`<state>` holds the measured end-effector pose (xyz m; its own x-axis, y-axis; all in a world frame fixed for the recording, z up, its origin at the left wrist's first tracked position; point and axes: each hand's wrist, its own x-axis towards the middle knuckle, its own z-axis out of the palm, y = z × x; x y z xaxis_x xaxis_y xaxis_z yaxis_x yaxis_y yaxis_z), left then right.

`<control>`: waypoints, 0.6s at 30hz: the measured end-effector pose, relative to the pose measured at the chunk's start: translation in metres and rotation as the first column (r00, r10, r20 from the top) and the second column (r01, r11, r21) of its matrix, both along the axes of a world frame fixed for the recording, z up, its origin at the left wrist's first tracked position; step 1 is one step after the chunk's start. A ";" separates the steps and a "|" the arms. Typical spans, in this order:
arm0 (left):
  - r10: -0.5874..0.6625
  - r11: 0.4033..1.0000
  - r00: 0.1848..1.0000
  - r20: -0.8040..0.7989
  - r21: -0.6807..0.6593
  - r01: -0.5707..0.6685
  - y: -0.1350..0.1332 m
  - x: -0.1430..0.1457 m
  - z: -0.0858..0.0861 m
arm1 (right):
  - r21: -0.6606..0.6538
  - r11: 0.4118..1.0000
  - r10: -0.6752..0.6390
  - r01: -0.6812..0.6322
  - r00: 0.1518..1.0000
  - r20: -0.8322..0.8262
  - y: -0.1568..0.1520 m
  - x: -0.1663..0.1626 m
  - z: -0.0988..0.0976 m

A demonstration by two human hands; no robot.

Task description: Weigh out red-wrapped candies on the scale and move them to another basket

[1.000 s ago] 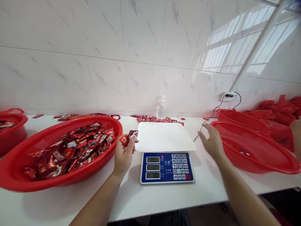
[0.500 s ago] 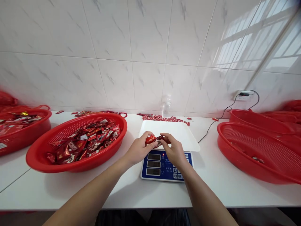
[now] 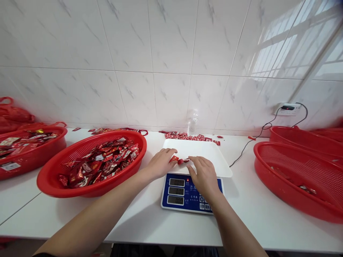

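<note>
I see small shiny red wrapped packets [image 3: 183, 161] toward eight o'clock of white rectangular scale pan [image 3: 211, 159]; contact unclear. Right hand [image 3: 205, 175]: thumb and forefinger spread, forefinger by packets. Left hand [image 3: 162, 162]: fingertips at packets; pinching, I can't tell. Best: packets flat, inside rim, fingers lifted clear.

Weighing workroom, probably commercial, as indicated by a blue-and-white electronic scale with number keypad [image 3: 184, 201] on a long white counter [image 3: 144, 225], large oval red plastic baskets [image 3: 66, 192], heaped small glossy red packets [image 3: 105, 162] and a white marbled tile wall [image 3: 171, 96].
</note>
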<state>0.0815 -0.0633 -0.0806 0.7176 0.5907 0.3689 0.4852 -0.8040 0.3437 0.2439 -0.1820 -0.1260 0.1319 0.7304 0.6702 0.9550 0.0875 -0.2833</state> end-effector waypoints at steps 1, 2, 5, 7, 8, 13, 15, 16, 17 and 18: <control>-0.034 0.999 0.999 -0.015 -0.022 0.034 -0.002 0.000 -0.001 | -0.023 1.000 0.007 -0.007 1.000 0.011 -0.001 -0.001 -0.002; -0.068 0.997 0.997 -0.028 -0.042 0.067 -0.004 0.000 -0.001 | -0.048 0.999 0.012 -0.011 1.000 0.023 -0.002 -0.003 -0.003; -0.136 0.989 0.989 -0.054 -0.059 0.133 -0.009 0.003 -0.002 | -0.100 0.995 0.029 -0.025 0.999 0.041 -0.003 -0.008 -0.005; -0.143 0.989 0.988 -0.050 -0.051 0.141 -0.011 0.006 -0.001 | -0.098 0.995 0.036 -0.032 0.999 0.037 -0.004 -0.011 -0.004; -0.143 0.989 0.989 -0.047 -0.048 0.141 -0.012 0.007 -0.001 | -0.086 0.996 0.038 -0.035 0.999 0.033 -0.005 -0.011 -0.004; -0.148 0.989 0.983 -0.109 -0.011 0.148 -0.015 0.016 0.000 | -0.014 0.998 0.069 -0.068 0.997 0.025 -0.007 -0.013 -0.003; -0.140 0.990 0.981 -0.135 0.004 0.142 -0.017 0.020 -0.001 | 0.009 0.997 0.077 -0.077 0.997 0.026 -0.007 -0.013 -0.006; -0.131 0.991 0.980 -0.147 0.014 0.135 -0.018 0.022 -0.001 | 0.020 0.997 0.080 -0.081 0.996 0.027 -0.008 -0.013 -0.008; -0.121 0.992 0.980 -0.160 0.027 0.127 -0.018 0.023 -0.001 | 0.032 0.996 0.085 -0.086 0.996 0.029 -0.008 -0.013 -0.010; -0.112 0.992 0.979 -0.172 0.041 0.121 -0.019 0.024 -0.001 | 0.045 0.995 0.092 -0.093 0.995 0.031 -0.008 -0.013 -0.011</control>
